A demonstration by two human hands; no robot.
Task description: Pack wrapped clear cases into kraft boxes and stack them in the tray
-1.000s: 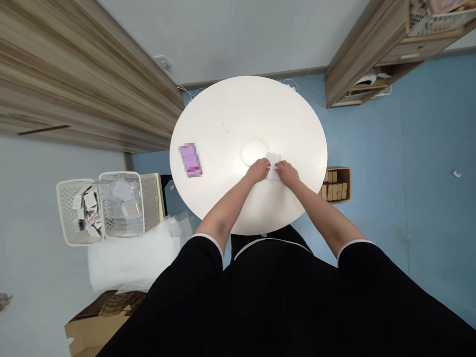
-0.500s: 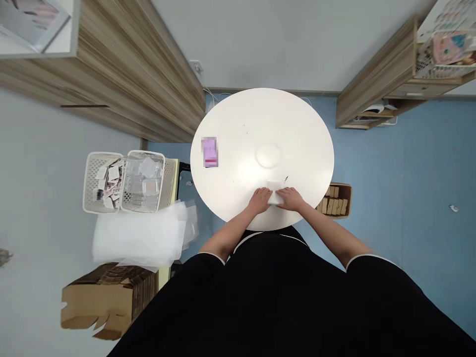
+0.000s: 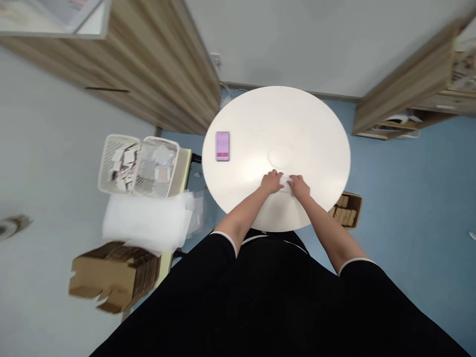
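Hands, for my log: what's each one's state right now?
Left hand: touching the white piece at its left side; grip unclear.
Right hand: touching its right side; grip unclear.

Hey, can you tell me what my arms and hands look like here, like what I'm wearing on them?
You have short black sleeves edged with narrow white trim. Below them, both forearms are uncovered. Your left hand and right hand wear no gloves, and no watch or bracelet shows. Any rings would be too small to tell.
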